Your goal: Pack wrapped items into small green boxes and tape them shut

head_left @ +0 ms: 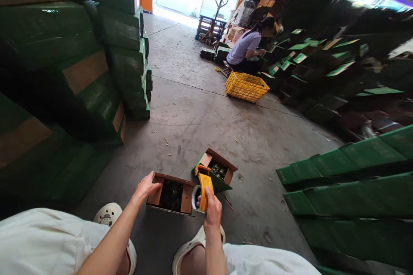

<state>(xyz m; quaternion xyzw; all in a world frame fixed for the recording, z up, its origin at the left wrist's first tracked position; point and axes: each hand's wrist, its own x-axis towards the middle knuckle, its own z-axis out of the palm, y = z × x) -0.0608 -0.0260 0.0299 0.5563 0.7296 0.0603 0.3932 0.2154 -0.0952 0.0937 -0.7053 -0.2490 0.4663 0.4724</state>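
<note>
An open box [188, 200] with brown inner flaps and dark contents stands on the floor between my feet. My left hand [147, 187] rests at its left edge, thumb over the left flap and fingers on the outside. Above its right end my right hand [210, 208] grips a yellow tape dispenser [206, 185], with a roll of tape at its left side. Just beyond the dispenser sits a second open box [228, 175], green outside, with shiny dark contents partly in view.
Green boxes [121, 30] are stacked high at the left, and more green boxes [348, 184] stand at the right. Farther off, a person [245, 47] crouches by a yellow crate [247, 87]. A pallet jack [213, 21] stands behind.
</note>
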